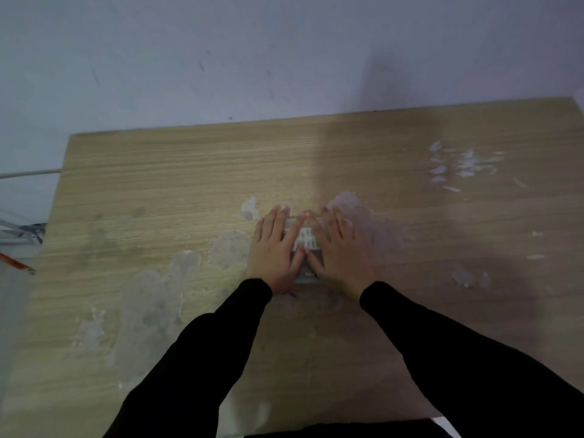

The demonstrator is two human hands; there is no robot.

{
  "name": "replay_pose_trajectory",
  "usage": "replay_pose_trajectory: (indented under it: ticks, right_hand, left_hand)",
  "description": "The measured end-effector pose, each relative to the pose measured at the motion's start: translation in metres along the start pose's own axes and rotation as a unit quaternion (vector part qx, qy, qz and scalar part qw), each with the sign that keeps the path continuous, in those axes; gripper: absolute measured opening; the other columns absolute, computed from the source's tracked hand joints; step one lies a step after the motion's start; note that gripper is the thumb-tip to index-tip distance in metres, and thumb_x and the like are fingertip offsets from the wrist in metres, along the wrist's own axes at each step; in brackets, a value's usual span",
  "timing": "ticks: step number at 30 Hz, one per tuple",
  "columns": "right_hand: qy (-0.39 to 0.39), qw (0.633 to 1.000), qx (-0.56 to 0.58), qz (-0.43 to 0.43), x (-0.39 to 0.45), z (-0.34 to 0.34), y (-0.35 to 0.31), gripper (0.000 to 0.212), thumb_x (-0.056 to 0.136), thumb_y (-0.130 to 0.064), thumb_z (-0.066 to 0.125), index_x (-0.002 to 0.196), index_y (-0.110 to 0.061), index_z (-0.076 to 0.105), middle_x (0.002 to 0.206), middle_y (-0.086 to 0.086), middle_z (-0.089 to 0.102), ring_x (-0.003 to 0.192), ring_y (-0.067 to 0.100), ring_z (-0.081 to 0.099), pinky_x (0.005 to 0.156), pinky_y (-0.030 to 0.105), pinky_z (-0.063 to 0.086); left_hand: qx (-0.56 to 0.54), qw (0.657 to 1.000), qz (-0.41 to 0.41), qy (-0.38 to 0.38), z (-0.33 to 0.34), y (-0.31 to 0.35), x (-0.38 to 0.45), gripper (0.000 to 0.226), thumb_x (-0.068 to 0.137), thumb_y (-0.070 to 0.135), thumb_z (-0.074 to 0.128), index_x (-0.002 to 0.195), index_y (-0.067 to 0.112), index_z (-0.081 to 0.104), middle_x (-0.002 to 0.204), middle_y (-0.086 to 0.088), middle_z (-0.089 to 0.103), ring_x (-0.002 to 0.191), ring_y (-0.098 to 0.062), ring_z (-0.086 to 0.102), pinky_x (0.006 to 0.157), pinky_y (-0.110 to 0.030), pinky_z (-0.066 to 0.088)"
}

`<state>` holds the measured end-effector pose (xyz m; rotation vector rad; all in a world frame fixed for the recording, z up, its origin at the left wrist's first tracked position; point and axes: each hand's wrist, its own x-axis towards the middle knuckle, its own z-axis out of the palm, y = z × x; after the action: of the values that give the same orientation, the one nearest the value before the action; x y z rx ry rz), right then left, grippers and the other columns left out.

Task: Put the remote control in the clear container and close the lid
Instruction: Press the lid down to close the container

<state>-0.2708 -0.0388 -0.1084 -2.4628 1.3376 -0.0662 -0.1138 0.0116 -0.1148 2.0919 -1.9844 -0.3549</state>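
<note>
The clear container (pixel 305 275) lies flat at the middle of the wooden table (pixel 158 191). Inside it, between my hands, shows the white keypad of the remote control (pixel 306 240). My left hand (pixel 276 251) lies palm down on the left half of the container's lid, fingers spread and pointing away from me. My right hand (pixel 338 252) lies palm down on the right half in the same way. Both hands hide most of the lid and the container's sides. The picture is blurred, so I cannot tell how the lid sits.
The tabletop carries pale worn patches (pixel 151 298) at the left front and white flecks (pixel 458 167) at the far right. A grey wall (pixel 284 52) stands right behind the table. A white cable (pixel 28 173) and an orange-tipped object (pixel 15 263) lie beyond the left edge.
</note>
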Motion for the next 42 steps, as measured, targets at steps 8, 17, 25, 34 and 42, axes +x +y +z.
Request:
replay_pose_trajectory:
  ticks: [8,17,25,34,42]
  right_hand:
    - [0.021,0.999,0.014,0.03,-0.01,-0.002,-0.007,0.066,0.091,-0.057,0.033,0.147,-0.03,0.011,0.16,0.012,0.0,0.147,0.03,-0.004,0.117,0.051,0.003]
    - [0.142,0.968,0.157,0.133,-0.057,0.007,-0.011,0.051,0.086,-0.023,0.058,0.129,-0.009,0.036,0.14,0.02,0.035,0.129,0.033,0.03,0.102,0.053,0.041]
    - [0.091,0.982,0.15,0.073,-0.011,0.011,-0.057,0.029,0.087,-0.016,0.056,0.113,-0.005,0.052,0.125,0.021,0.048,0.116,0.035,0.043,0.095,0.05,0.044]
    - [0.024,0.99,0.055,-0.13,0.081,0.004,-0.139,0.015,0.089,-0.02,0.053,0.095,-0.006,0.058,0.104,0.018,0.059,0.1,0.036,0.053,0.085,0.048,0.044]
    - [-0.018,0.973,-0.046,-0.224,0.156,0.016,-0.21,0.049,0.089,-0.022,0.046,0.135,-0.01,0.039,0.144,0.012,0.043,0.134,0.032,0.034,0.11,0.045,0.026]
  left_hand:
    - [-0.03,0.998,-0.039,0.024,-0.014,0.012,-0.013,0.06,0.095,0.033,0.038,0.147,0.015,0.014,0.159,-0.015,0.014,0.147,-0.031,0.007,0.119,-0.048,0.014]
    - [-0.181,0.964,-0.158,0.111,-0.022,0.0,-0.07,0.055,0.085,0.016,0.06,0.134,0.006,0.039,0.136,-0.022,0.045,0.125,-0.037,0.043,0.104,-0.045,0.038]
    - [0.011,0.997,-0.001,0.073,-0.023,-0.042,-0.081,0.038,0.084,0.03,0.058,0.121,0.019,0.056,0.13,-0.009,0.061,0.123,-0.027,0.053,0.096,-0.043,0.046]
    - [0.027,0.991,-0.122,0.057,-0.074,-0.135,-0.044,0.049,0.081,0.015,0.059,0.128,0.007,0.05,0.146,-0.016,0.044,0.137,-0.034,0.038,0.111,-0.052,0.033]
    - [0.046,0.968,-0.246,0.03,-0.1,-0.231,-0.012,0.073,0.083,0.026,0.055,0.143,0.003,0.02,0.159,-0.018,0.012,0.147,-0.032,0.008,0.121,-0.048,0.011]
